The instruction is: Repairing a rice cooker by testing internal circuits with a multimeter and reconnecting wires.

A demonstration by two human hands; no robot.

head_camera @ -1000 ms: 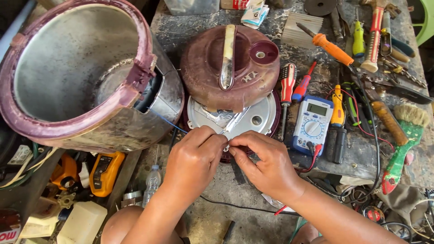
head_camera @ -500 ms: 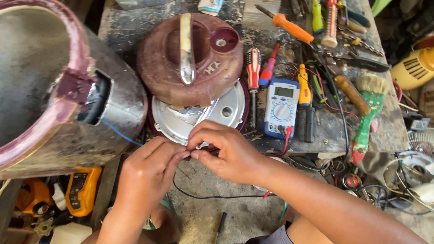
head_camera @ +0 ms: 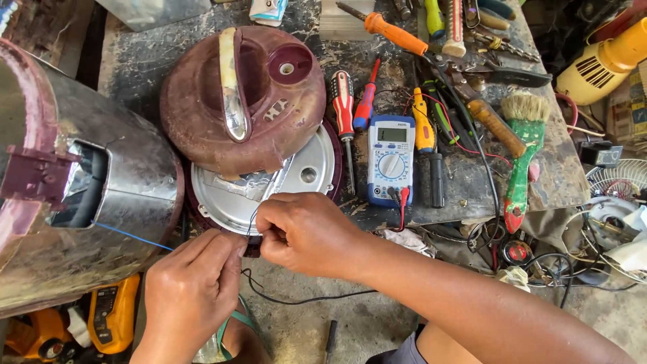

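Note:
My left hand (head_camera: 192, 290) and my right hand (head_camera: 303, 232) meet at the near edge of the workbench, both pinching a thin black wire (head_camera: 296, 300) that loops down below them. A blue wire (head_camera: 128, 234) runs from my left fingers to the metal cooker body (head_camera: 87, 202) lying on its side at the left. Just beyond my hands sits a round silver plate (head_camera: 310, 168), with the maroon cooker lid (head_camera: 249, 101) resting on top of it.
A blue multimeter (head_camera: 391, 158) with red and black leads lies right of the plate. Screwdrivers (head_camera: 344, 108), pliers, a green-handled brush (head_camera: 522, 155) and other tools crowd the bench. A yellow meter (head_camera: 111, 313) lies lower left, a yellow appliance (head_camera: 610, 57) at top right.
The view has shifted, so the cooker body sits farther left. My hands stay together on the wires, now slightly lower and closer to the bench edge.

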